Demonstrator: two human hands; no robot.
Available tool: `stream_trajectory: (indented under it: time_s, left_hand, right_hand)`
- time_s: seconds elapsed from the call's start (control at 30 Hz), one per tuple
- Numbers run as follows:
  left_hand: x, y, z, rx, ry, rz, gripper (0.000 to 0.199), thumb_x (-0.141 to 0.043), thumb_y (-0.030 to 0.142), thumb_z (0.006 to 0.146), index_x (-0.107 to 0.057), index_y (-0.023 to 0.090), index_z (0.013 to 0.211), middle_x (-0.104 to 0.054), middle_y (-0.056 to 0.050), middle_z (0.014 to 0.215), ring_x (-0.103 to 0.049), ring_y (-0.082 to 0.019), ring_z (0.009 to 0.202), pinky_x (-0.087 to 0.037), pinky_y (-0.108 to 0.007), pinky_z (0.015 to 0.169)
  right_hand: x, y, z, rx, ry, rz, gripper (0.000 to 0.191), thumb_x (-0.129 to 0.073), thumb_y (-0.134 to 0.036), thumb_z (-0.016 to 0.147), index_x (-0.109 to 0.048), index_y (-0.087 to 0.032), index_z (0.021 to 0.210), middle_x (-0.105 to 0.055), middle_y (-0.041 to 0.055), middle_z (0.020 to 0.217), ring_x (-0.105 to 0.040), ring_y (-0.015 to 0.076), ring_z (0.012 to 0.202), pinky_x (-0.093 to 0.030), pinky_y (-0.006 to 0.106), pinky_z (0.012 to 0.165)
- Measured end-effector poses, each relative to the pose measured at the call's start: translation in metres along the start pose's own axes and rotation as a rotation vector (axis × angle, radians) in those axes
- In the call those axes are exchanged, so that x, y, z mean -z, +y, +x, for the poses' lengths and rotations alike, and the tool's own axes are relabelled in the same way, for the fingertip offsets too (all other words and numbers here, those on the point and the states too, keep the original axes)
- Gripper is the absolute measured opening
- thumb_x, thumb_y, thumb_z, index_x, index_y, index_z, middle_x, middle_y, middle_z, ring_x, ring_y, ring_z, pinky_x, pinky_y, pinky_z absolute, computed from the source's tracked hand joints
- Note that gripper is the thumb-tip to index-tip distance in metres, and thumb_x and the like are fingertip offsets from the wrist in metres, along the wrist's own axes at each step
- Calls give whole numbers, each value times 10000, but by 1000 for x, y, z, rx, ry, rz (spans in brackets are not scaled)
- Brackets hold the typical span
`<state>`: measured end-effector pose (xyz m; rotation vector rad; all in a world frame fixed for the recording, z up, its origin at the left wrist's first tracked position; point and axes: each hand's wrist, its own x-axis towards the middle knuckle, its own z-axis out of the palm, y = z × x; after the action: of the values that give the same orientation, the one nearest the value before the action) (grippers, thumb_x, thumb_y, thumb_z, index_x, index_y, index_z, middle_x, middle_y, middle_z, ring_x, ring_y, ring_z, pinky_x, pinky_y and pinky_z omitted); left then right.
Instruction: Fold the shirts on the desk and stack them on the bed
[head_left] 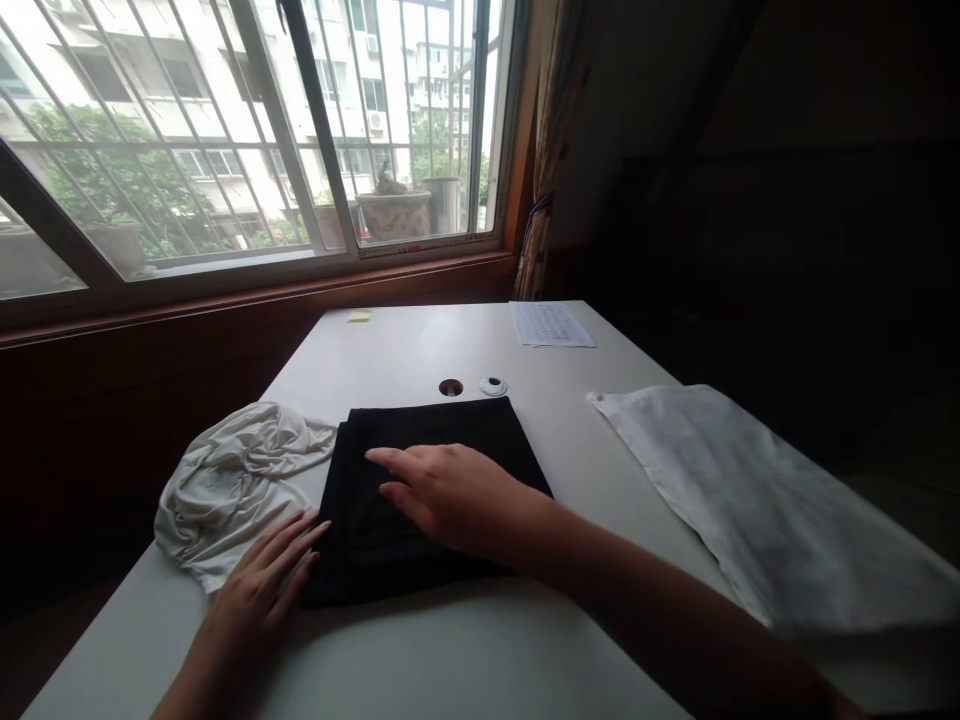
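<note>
A black folded cloth [450, 425], seemingly a garment, lies flat as a rough rectangle on the white table [420, 660]. My right hand [450, 495] is over its middle, fingers stretched out toward the left; whether the palm presses on it I cannot tell. At the cloth's left edge rests my left hand [266, 575], fingers extended, the fingertips touching or just beside the black fabric. Neither hand grips anything. Close to my left hand is a crumpled white cloth [240, 465], bunched up against the left side of the black one.
A white cloth [780, 500] is spread along the table's right side, hanging past the edge. Printed papers [553, 324] and a yellow note [359, 315] lie at the far end. A round cable hole [451, 387] has its white cover [493, 385] beside it. A barred window [247, 130] stands beyond.
</note>
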<state>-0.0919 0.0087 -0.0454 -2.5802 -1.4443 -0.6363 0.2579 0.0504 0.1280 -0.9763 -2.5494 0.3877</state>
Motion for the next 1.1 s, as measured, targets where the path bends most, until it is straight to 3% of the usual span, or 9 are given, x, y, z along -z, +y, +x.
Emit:
stream_trajectory:
  time_s: [0.13,0.2,0.33,0.5,0.67,0.77,0.93,1.0,1.1]
  left_hand:
    - [1,1,1,-2,-1,1,498,-550,399,1004,-536,365,1501,-566,-15,1541,-559,-287,1399,-548,-456,1100]
    - [2,2,2,0,4,8,510,-557,402,1002,-525,365,1509,-566,-15,1540,-557,-289,1400,-544,-461,1105]
    - [2,3,2,-6,9,5,519,-574,423,993,-526,371,1507,-580,-14,1527,-574,-288,1383,-557,-444,1092]
    - [2,6,4,12,19,-25,489,-583,421,989,-563,369,1475,-615,-19,1490,-605,-287,1348,-555,-437,1095]
    - [9,19,9,-24,28,-2,515,-599,367,982,-539,361,1493,-610,-30,1492,-604,-278,1346,-565,-434,1082]
    - [16,33,11,-90,-31,-18,514,-616,325,974,-551,367,1482,-612,-23,1489,-584,-272,1367,-557,-424,1094]
    - [22,50,16,-143,-103,-141,452,-595,246,990,-609,374,1422,-675,-20,1404,-619,-242,1319,-559,-375,1076]
    - [23,53,24,-121,-83,-207,415,-588,239,998,-632,365,1392,-705,-34,1344,-658,-231,1253,-572,-361,1041]
    - [22,56,47,-36,-48,-261,342,-591,308,1007,-666,340,1339,-737,-52,1255,-704,-235,1144,-590,-364,974]
  right_hand:
    - [-20,66,-44,-169,22,-101,391,-545,-324,1033,-615,-211,1401,-705,105,1228,-666,249,1085,-556,393,910]
    - [-31,96,-72,-271,82,-191,389,-593,-319,997,-630,-250,1378,-661,107,1291,-624,277,1139,-558,446,943]
    - [-45,132,-122,-536,242,-235,445,-614,-388,970,-591,-280,1401,-555,130,1380,-580,322,1173,-545,529,973]
    - [-43,129,-143,-627,172,180,592,-567,-398,980,-414,-321,1546,-518,92,1346,-622,206,955,-579,408,898]
    - [-33,128,-142,-642,204,288,592,-555,-304,955,-448,-351,1536,-513,67,1316,-623,193,958,-567,399,931]
    - [-19,149,-150,-650,255,189,562,-537,-272,942,-509,-329,1500,-525,68,1252,-635,222,1038,-555,413,978]
    - [16,189,-174,-707,328,-182,473,-485,-220,935,-641,-288,1377,-564,105,1273,-654,292,1082,-563,456,964]
    - [25,186,-177,-697,356,-336,418,-487,-215,943,-685,-253,1310,-595,129,1276,-638,333,1105,-541,509,987]
    - [21,153,-169,-533,350,-345,324,-511,-247,984,-707,-255,1241,-653,121,1210,-614,330,1126,-521,525,1010]
